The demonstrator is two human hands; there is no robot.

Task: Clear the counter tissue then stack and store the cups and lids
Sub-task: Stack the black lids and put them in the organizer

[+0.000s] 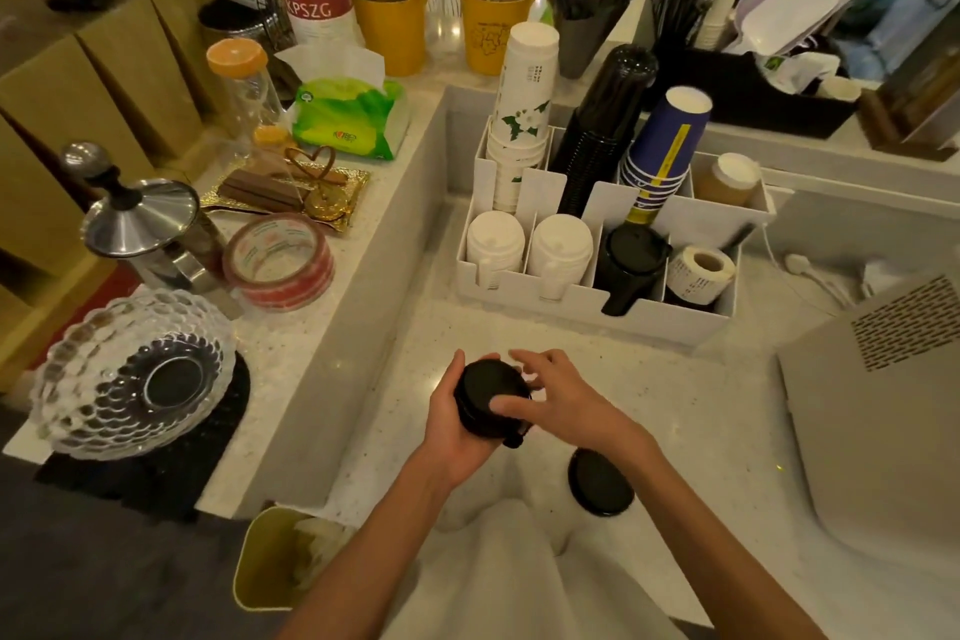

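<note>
Low in the frame's centre, the left hand (452,424) has its grip clamped round a short stack of black lids (491,400), held just above the desk (691,411). Right of it, the right hand (558,395) has fingers apart, thumb resting on the top lid. Best, I judge, to square the rims before pressing down. One loose lid (600,481) lies lower right: matte black, round, raised rim.

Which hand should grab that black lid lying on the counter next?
The right hand. The loose round black plastic lid lies just below it, while the left hand is wrapped around the stack of black lids.
</note>
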